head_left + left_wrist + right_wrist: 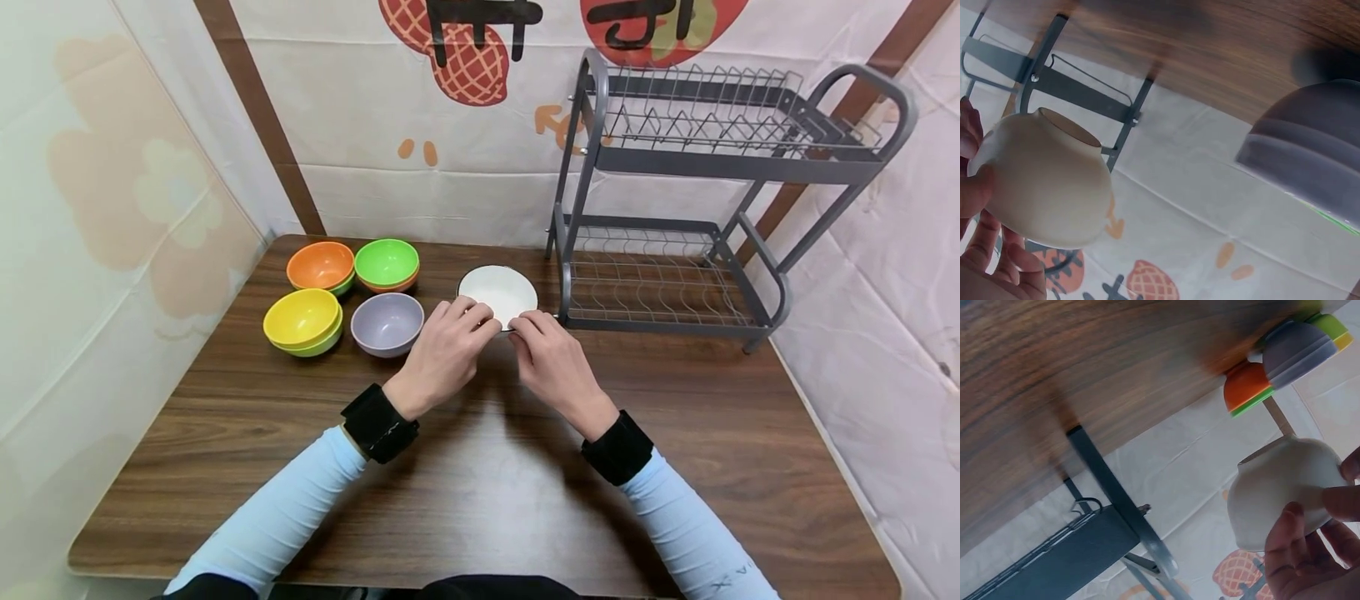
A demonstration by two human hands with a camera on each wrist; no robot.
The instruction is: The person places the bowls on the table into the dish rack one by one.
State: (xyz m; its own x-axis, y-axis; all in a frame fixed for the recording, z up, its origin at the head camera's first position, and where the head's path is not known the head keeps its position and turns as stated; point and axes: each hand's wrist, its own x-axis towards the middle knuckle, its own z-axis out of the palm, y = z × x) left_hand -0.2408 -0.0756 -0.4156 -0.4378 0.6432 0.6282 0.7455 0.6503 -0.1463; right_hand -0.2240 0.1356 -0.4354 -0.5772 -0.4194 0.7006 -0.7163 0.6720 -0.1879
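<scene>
A white bowl (pixel 498 287) with a dark rim is held between both hands, near the middle of the table's far half. My left hand (pixel 444 357) grips its near rim on the left side. On the right of the same rim, my right hand (pixel 558 365) pinches it with curled fingers. Both wrist views show the bowl's underside, and its foot hangs apart from the tabletop. A purple bowl (pixel 387 325) stands just left of my left hand.
Left of the purple bowl stands a yellow bowl (pixel 302 317) in a green one. Behind are an orange bowl (pixel 320 265) on green and a green bowl (pixel 387 262) on orange. A grey two-tier dish rack (pixel 667 329) stands back right on the wooden table (pixel 705 467).
</scene>
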